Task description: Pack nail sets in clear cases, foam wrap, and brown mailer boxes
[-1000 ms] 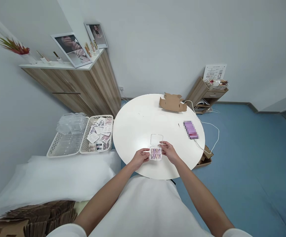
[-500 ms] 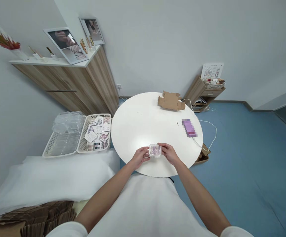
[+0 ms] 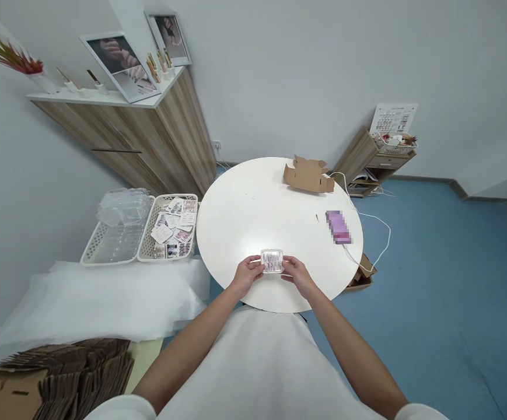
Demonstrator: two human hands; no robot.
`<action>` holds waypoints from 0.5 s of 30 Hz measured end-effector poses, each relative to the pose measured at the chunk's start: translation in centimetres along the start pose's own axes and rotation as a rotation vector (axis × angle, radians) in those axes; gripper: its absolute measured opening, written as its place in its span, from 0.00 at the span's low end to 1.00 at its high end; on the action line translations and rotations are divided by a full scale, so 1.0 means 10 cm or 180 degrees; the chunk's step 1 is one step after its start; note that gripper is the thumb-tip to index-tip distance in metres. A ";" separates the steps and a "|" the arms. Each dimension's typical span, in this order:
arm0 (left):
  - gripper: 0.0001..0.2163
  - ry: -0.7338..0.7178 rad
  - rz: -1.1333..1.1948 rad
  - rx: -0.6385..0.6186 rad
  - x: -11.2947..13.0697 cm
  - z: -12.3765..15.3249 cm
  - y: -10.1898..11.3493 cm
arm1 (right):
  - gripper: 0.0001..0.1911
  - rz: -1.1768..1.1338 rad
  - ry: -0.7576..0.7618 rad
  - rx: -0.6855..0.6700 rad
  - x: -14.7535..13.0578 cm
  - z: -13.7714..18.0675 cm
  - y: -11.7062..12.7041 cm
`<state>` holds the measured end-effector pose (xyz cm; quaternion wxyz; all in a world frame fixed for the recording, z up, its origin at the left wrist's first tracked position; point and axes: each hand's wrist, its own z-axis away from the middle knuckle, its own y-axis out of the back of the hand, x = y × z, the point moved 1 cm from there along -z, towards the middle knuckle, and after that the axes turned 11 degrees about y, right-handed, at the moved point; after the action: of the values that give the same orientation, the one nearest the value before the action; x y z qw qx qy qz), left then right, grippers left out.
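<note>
A small clear plastic case (image 3: 272, 261) with purple and pink pieces inside sits closed between my two hands, just above the near part of the round white table (image 3: 257, 216). My left hand (image 3: 247, 275) pinches its left end, fingers curled on it. My right hand (image 3: 296, 275) grips its right end the same way. The lid lies down flat on the case.
A flat brown cardboard box (image 3: 308, 174) lies at the table's far edge, a purple phone (image 3: 338, 227) with a white cable at its right. Left of the table stand two white baskets (image 3: 142, 258) holding clear cases and cards. Folded cartons (image 3: 56, 373) are stacked at bottom left.
The case's lid, standing open a second ago, has been folded down and the case is closed. Both hands have stayed on its ends.
</note>
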<state>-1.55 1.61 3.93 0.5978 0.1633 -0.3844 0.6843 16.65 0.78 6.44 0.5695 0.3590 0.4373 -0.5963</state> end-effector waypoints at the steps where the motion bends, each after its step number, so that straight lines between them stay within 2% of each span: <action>1: 0.24 0.0000 -0.0037 0.0025 0.01 0.00 -0.03 | 0.19 0.0025 -0.0045 -0.0008 0.01 0.03 0.03; 6: 0.23 -0.0052 -0.0285 0.0102 0.02 0.02 -0.21 | 0.18 -0.0015 0.0004 0.0114 0.02 0.07 0.18; 10: 0.16 -0.0048 -0.0996 0.0248 0.00 0.04 -0.30 | 0.18 -0.0076 0.0031 0.0108 0.00 0.02 0.29; 15: 0.14 -0.0215 -0.1434 0.0315 0.01 0.02 -0.37 | 0.18 0.0080 0.0191 0.0058 0.01 -0.07 0.38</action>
<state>1.83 1.45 5.33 0.7135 0.2969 -0.3240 0.5457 20.37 1.49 5.64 0.5603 0.3873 0.4441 -0.5820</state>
